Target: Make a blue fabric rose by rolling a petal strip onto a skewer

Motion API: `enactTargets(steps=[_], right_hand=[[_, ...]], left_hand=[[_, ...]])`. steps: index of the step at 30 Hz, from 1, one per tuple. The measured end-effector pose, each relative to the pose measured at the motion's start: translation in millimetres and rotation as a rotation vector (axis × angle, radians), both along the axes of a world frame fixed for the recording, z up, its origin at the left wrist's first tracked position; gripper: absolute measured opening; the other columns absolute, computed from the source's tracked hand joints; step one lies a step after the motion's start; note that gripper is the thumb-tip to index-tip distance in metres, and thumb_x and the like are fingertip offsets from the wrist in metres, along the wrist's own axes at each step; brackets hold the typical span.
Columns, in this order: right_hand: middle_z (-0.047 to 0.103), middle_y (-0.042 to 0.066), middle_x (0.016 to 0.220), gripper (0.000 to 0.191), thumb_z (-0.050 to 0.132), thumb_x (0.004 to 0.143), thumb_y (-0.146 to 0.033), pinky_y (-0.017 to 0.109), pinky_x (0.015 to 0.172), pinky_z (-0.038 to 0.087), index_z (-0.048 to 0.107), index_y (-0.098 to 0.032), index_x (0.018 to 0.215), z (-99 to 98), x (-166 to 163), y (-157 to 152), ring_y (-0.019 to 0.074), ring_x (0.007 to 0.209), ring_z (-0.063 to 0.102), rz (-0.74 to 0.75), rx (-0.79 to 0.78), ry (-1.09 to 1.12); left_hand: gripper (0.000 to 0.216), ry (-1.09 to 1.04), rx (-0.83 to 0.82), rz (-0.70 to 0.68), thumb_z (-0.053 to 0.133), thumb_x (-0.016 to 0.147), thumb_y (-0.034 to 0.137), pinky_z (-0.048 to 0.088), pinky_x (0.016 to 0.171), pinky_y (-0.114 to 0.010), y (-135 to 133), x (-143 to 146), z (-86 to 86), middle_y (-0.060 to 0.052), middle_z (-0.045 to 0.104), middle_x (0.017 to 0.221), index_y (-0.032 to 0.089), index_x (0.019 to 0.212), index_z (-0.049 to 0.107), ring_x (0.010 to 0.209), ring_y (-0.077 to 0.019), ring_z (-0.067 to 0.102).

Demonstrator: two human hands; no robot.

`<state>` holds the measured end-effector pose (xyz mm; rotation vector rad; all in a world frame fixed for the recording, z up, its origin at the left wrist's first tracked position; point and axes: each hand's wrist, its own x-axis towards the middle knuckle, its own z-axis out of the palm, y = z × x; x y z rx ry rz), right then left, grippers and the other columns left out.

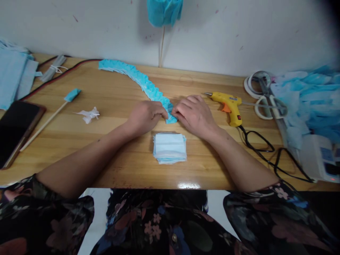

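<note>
Head view, catalogue of a work surface.

Surface: wooden table [119,166], pale varnished planks, glossy along the near edge, set against a white wall [225,32] with small marks on it.

Landmark: stack of squares [170,148], light blue, soft non-woven sheets, lying flat near the table's front edge between the forearms.

1. Pleated strip [132,72]: bright blue, built of many small overlapping folded pieces with a scalloped edge. It lies flat on the table. Its long axis runs from just beyond the stack away and leftward to the wall in a gentle curve. The near end points at the stack.
2. Left hand [145,115]: just beyond the stack to its left, knuckles up, fingers curled, pinching the strip's near end.
3. Right hand [195,113]: just beyond the stack to its right, fingers bent down, gripping the same end. The two hands' fingertips almost meet.
4. Glue gun [230,104]: yellow plastic with an orange trigger, lying on its side right of the stack, nozzle pointing left. Its black cord [262,148] loops off rightward.
5. Scissors [268,102]: white-handled, farther right of the stack.
6. Blue fabric heap [310,92]: crumpled, far right of the stack.
7. White scrap [89,114]: crumpled, left of the stack.
8. Thin stick [45,122]: wooden with a blue tip, farther left.
9. Phone [16,131]: dark and flat, far left.
</note>
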<state>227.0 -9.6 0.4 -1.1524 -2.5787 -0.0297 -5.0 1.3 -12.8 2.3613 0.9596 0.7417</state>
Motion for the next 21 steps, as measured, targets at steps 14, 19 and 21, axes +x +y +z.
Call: enactTargets(steps=[14,19,21], right_hand=[[0.074,0.004,0.096,0.030,0.047,0.110,-0.033,0.041,0.087,0.036,0.075,-0.028,0.105,1.5,10.7,0.5,0.0240,0.094,0.058,0.037,0.022,0.018],[0.073,0.003,0.095,0.028,0.049,0.109,-0.031,0.040,0.086,0.036,0.076,-0.027,0.102,-2.0,7.6,1.4,0.0233,0.095,0.056,0.073,0.041,0.030],[0.073,0.004,0.093,0.029,0.049,0.109,-0.033,0.039,0.084,0.036,0.076,-0.026,0.099,-3.1,6.8,2.4,0.0228,0.094,0.056,0.088,0.050,0.032]], left_hand=[[0.035,-0.001,0.000,0.024,0.046,0.089,0.009,0.055,0.087,-0.030,-1.3,0.7,-0.1,-0.004,0.080,0.095,0.019,0.092,0.079,0.092,-0.0178,0.072],[0.035,0.008,0.008,0.018,0.047,0.091,0.009,0.055,0.088,-0.030,-0.4,0.2,-1.3,-0.004,0.079,0.095,0.020,0.093,0.080,0.092,-0.0175,0.072],[0.035,0.014,0.009,0.014,0.047,0.091,0.009,0.055,0.087,-0.030,0.2,0.0,-1.8,-0.004,0.079,0.094,0.020,0.093,0.080,0.092,-0.0177,0.072]])
